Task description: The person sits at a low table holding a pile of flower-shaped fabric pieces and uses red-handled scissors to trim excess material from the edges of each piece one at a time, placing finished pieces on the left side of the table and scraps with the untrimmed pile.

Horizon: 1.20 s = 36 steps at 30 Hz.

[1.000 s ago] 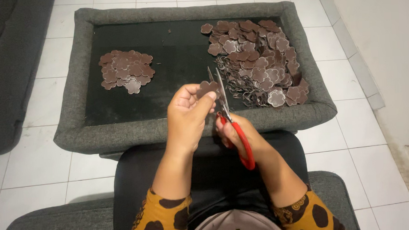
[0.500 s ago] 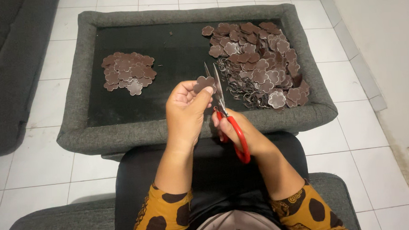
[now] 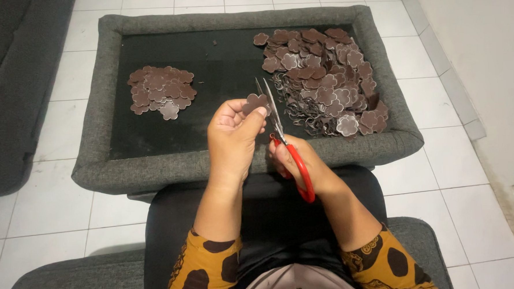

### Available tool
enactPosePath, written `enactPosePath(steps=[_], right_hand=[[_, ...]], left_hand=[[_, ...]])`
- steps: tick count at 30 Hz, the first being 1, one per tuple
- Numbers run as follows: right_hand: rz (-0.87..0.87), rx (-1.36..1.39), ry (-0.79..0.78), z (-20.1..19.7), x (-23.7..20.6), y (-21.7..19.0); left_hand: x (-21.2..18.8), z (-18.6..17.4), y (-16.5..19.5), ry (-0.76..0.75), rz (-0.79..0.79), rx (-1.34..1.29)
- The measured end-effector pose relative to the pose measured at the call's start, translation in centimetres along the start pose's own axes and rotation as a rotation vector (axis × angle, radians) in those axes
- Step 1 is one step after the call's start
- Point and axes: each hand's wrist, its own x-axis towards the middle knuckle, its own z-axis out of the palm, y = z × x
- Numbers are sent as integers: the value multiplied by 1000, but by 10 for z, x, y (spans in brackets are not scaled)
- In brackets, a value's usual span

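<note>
Your left hand (image 3: pixel 232 134) pinches a brown flower-shaped piece (image 3: pixel 256 103) between thumb and curled fingers, raised over the near rim of the grey padded tray (image 3: pixel 154 169). Your right hand (image 3: pixel 295 160) closes on the red-handled scissors (image 3: pixel 286 143), blades parted beside the piece. Both forearms angle inward; two heaps of pieces (image 3: pixel 161 92) flank bare dark tray floor.
</note>
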Motion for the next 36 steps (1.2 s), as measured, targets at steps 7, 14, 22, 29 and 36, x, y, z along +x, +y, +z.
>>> enactPosePath(steps=[7, 14, 22, 29, 36], right_hand=[[-10, 25, -14, -1, 0, 1], [23, 34, -41, -5, 0, -1], [50, 26, -62, -7, -3, -8], [0, -180, -98, -11, -1, -15], [-5, -242, -105, -12, 3, -15]], left_hand=[[1, 0, 0, -8, 3, -19], [4, -4, 2, -29, -4, -13], [6, -9, 6, -58, 28, 20], [7, -11, 13, -74, 34, 81], [8, -11, 15, -88, 29, 83]])
